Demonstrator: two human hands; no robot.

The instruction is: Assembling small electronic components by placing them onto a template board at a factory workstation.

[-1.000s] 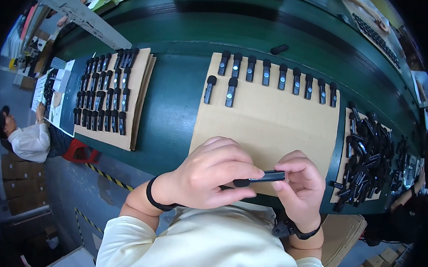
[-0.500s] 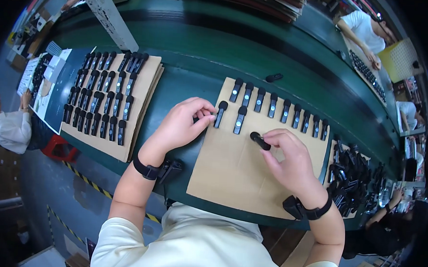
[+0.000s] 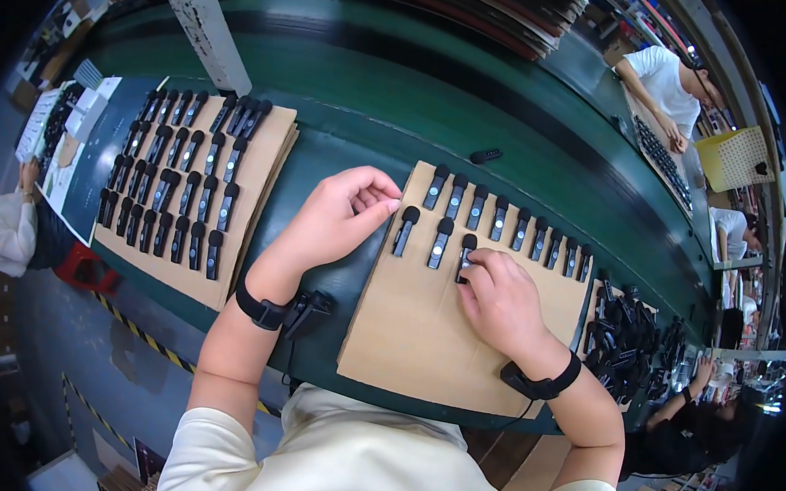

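Mid-frame, right hand (image 3: 500, 297) fingers pinch a small black plastic clip part (image 3: 466, 255) on the brown cardboard sheet (image 3: 415, 336); left hand (image 3: 339, 216) loosely curled, grasping nothing.

I see a long dark green workbench (image 3: 401, 86) curving through the room, with a white post (image 3: 204, 27) rising at its far edge, grey floor with a yellow-black striped line (image 3: 127, 316) below its near edge, and stacked boards (image 3: 503, 11) beyond it.
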